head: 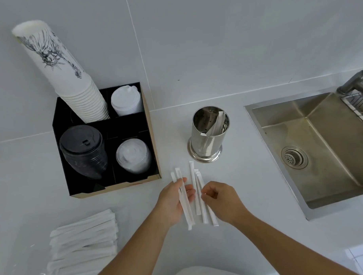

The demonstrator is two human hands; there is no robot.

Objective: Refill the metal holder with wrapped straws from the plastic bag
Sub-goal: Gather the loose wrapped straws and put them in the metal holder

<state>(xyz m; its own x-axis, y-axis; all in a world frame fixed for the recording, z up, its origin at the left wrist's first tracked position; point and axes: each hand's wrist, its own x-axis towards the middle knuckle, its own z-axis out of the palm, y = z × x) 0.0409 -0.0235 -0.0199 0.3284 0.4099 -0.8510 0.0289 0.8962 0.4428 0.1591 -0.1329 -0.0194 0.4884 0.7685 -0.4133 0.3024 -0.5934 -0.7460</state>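
Note:
A shiny metal holder [207,140] stands upright on the white counter with a few wrapped straws leaning inside. In front of it my left hand [172,201] holds two wrapped straws [183,199] across its palm. Just to the right, my right hand [222,199] pinches among three more wrapped straws [196,188] that lie on the counter. The plastic bag [83,247] full of wrapped straws lies at the lower left, with both hands away from it.
A black organizer [152,142] at the left holds a tall tilted stack of paper cups [71,79], black lids [82,149] and clear lids [132,155]. A steel sink [320,144] is set into the counter at the right, with a wire rack [358,104] at its far corner.

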